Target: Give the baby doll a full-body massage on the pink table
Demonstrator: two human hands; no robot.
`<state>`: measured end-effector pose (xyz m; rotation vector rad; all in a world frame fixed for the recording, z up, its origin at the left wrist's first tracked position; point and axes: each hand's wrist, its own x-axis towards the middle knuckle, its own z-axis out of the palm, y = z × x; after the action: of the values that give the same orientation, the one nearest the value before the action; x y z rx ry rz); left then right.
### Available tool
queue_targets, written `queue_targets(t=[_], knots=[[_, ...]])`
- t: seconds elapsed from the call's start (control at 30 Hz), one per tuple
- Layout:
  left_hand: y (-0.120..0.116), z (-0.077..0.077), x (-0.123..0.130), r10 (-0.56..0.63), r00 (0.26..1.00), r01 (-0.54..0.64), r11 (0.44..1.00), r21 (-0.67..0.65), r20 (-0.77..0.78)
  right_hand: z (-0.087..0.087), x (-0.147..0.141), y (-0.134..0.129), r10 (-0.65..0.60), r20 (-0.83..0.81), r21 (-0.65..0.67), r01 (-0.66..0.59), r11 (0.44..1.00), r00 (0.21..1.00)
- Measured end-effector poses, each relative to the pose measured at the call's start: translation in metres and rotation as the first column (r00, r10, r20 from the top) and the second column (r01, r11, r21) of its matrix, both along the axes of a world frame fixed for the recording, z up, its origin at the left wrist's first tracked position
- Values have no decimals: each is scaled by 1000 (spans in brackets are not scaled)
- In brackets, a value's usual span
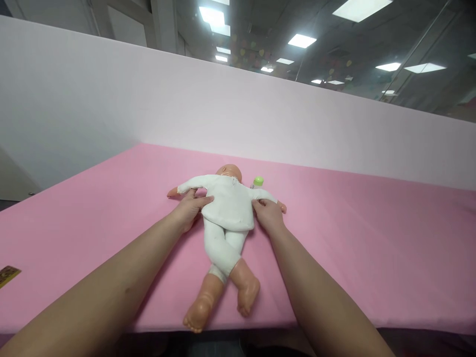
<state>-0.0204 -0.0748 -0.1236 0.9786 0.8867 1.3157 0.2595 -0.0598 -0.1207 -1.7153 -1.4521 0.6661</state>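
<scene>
A baby doll [229, 203] with a white cloth body lies stretched out on the pink-covered table, its head at the far side and its bare feet towards me. One leg crosses over the other. My left hand [191, 207] grips the doll's left-hand side under the arm, thumb on top of the torso and fingers partly hidden. On the opposite side, my right hand [268, 213] is closed at the torso's edge below the other arm, its fingertips partly out of sight. A small clear bottle with a green cap [258, 181] stands just beyond the right-hand arm.
The pink cloth [357, 238] covers the table up to a low white partition [260, 114] at the back. A yellow and dark printed piece [8, 275] lies at the left edge. Above the partition is glass with reflected ceiling lights.
</scene>
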Motion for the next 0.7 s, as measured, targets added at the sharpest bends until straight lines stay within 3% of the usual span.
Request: queue_targets(t=[0.17, 0.3, 0.43, 0.6, 0.7], knots=[[6, -6, 2, 81, 975, -84, 996, -8, -206, 3, 3, 0, 43, 70, -30, -41, 999, 997], [12, -12, -4, 196, 871, -212, 977, 14, -451, 7, 2, -4, 30, 122, 0, -30, 1000, 992], [11, -11, -12, 244, 677, -247, 964, 98, -695, 12, -8, -17, 105, 114, 103, -117, 988, 988], [-5, 10, -8, 381, 342, -134, 925, 357, -859, 22, -30, -45, 363, 246, 148, -405, 902, 899], [-17, 24, -1, 433, 279, -14, 895, 447, -857, 27, -39, -58, 474, 343, 23, -512, 859, 811]])
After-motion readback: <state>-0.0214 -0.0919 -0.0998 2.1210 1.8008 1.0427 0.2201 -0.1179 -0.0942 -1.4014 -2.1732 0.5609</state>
